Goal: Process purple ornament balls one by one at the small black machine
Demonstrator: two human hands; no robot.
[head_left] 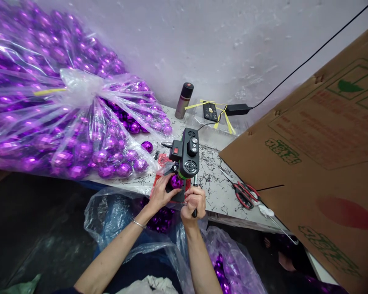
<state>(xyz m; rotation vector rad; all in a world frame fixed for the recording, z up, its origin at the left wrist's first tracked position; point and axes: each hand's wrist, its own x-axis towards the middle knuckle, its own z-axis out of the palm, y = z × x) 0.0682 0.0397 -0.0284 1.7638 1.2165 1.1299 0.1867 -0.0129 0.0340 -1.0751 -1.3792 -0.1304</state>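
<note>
My left hand (pixel 161 192) holds a shiny purple bauble (pixel 176 181) between thumb and fingers, under the head of a small black bench machine (pixel 190 153). The machine has round vents and a red switch. Wrapped round the machine's black lever handle (pixel 195 213) is my right hand (pixel 194 202), closed. A red sheet (pixel 157 179) shows beneath the machine, partly covered by my left hand. Another purple bauble (pixel 147 146) lies loose on the table to the left of the machine.
A large clear bag of purple baubles (pixel 64 159) fills the left. Red-handled scissors (pixel 245 195) lie right, beside a tall cardboard box (pixel 309 163). Behind stand a dark bottle (pixel 184 101) and a black power adapter (pixel 238 109). Black scraps litter the table (pixel 213 188). An open plastic bag (pixel 110 212) covers my lap.
</note>
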